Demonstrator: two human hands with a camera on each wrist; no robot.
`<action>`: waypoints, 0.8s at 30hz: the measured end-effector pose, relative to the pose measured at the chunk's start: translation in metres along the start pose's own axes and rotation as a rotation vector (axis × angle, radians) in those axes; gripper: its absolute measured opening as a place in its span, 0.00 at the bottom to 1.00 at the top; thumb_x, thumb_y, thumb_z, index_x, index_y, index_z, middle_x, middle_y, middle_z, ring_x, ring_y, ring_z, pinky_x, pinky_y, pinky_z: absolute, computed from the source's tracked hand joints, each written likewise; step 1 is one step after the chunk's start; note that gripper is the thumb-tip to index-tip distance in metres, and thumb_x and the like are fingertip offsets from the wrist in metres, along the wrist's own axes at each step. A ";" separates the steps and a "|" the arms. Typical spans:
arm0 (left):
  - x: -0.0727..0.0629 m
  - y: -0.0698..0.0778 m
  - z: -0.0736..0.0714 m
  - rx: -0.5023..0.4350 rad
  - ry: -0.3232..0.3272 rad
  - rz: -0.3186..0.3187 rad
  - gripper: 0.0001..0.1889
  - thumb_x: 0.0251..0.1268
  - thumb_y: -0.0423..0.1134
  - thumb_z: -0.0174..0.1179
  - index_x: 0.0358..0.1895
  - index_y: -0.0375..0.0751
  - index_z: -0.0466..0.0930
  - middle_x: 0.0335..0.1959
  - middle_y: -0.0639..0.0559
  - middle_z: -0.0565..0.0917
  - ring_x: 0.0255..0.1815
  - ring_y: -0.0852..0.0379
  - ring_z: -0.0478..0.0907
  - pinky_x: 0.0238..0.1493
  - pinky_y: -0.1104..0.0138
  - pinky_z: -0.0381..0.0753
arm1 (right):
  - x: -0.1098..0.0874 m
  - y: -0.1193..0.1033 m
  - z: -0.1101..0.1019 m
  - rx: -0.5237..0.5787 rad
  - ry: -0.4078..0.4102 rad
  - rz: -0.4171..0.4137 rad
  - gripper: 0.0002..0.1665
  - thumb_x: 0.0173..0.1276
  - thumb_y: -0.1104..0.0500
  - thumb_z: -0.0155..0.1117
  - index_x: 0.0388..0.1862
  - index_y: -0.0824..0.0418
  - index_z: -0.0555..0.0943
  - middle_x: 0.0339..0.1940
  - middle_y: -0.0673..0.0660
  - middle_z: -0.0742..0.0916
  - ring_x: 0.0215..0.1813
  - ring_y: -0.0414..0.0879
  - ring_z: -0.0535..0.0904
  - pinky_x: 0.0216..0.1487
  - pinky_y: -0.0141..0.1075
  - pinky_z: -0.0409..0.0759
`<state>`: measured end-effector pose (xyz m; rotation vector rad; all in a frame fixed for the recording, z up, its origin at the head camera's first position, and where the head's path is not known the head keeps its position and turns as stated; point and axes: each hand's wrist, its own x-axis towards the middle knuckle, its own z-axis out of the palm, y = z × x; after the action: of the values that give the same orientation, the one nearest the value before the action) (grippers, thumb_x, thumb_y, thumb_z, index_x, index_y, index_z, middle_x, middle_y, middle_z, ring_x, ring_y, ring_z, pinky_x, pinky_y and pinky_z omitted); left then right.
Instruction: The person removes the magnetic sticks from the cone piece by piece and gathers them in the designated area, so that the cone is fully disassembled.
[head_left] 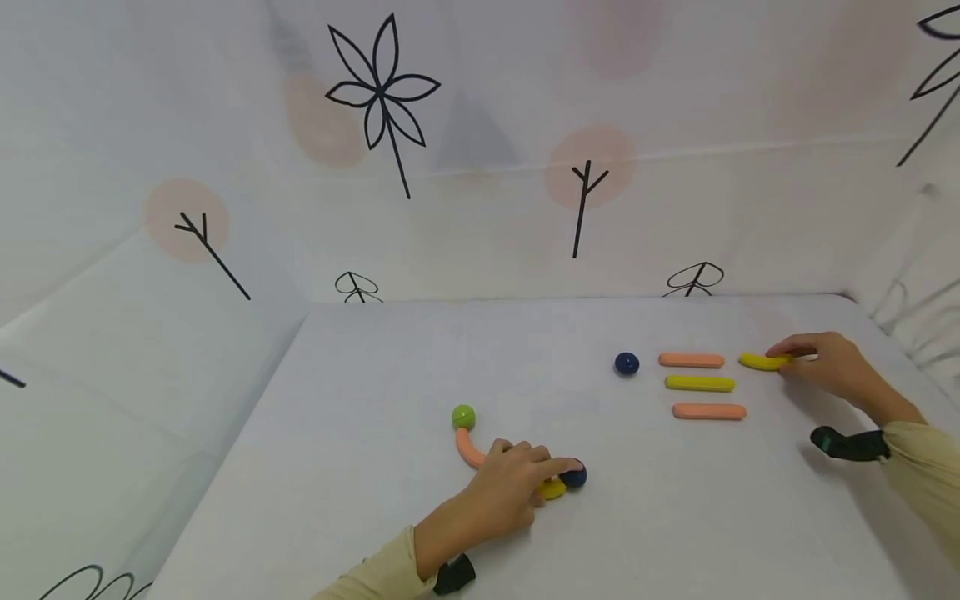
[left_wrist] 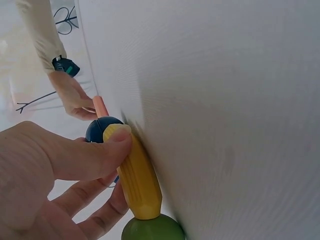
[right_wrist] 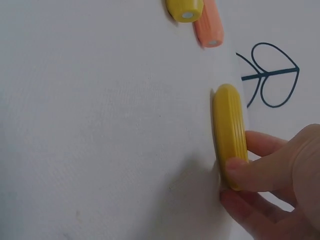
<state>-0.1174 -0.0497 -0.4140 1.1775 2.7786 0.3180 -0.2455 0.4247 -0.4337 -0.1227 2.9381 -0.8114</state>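
In the head view my left hand [head_left: 506, 492] pinches a yellow curved magnetic rod [left_wrist: 140, 180], which lies low over the tabletop. A dark blue ball [head_left: 573, 473] sits at its far end, with my index finger on it. At the rod's near end in the left wrist view is a green ball [left_wrist: 153, 230]. An orange curved rod [head_left: 468, 448] runs from under the hand to a light green ball [head_left: 463, 417]; their join beneath the hand is hidden. At the back right, my right hand [head_left: 832, 371] pinches one end of another yellow curved rod [right_wrist: 230, 130] between thumb and fingers.
Left of the right hand lie two straight orange rods [head_left: 692, 360] with a straight yellow rod [head_left: 700, 383] between them. Another dark blue ball [head_left: 627, 363] is beside them. A patterned white cloth [head_left: 480, 233] hangs behind the white table [head_left: 360, 358].
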 end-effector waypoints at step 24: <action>0.000 0.000 0.001 0.007 -0.006 -0.003 0.33 0.55 0.36 0.68 0.64 0.65 0.69 0.42 0.64 0.78 0.43 0.65 0.72 0.45 0.63 0.68 | 0.000 0.010 0.005 -0.077 0.172 -0.079 0.12 0.62 0.66 0.63 0.45 0.66 0.80 0.51 0.75 0.76 0.48 0.70 0.70 0.35 0.59 0.75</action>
<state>-0.1170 -0.0499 -0.4145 1.1733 2.7788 0.3040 -0.2460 0.4308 -0.4428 -0.1847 3.1459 -0.7539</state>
